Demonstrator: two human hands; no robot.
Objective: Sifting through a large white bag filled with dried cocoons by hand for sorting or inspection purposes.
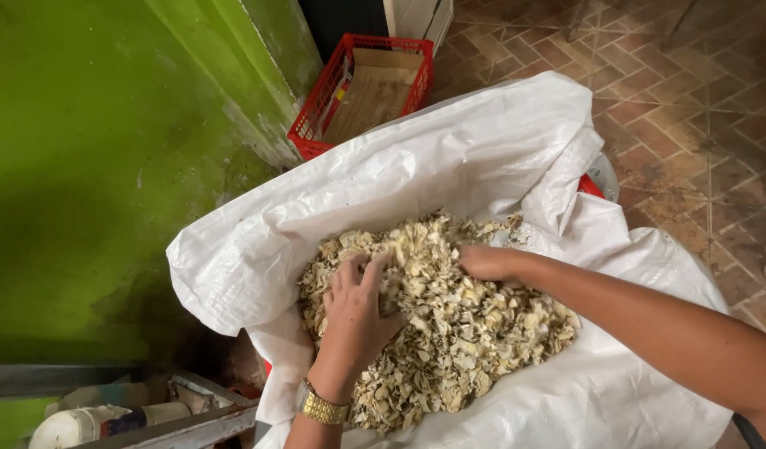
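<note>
Dried flakes [449, 333] fill the white sack [482, 158]; my left hand [355, 312] spreads wide on them, my right hand [487, 262] digs in, grip hidden. Best I scoop gently, staying off the sack's edge.

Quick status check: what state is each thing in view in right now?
Sack: open, rim rolled down, holding flakes.
Flakes: loose, heaped.
Left hand: fingers spread, pressed on flakes.
Right hand: fingers dug into flakes.
Crate: upright, holding cardboard.
</note>
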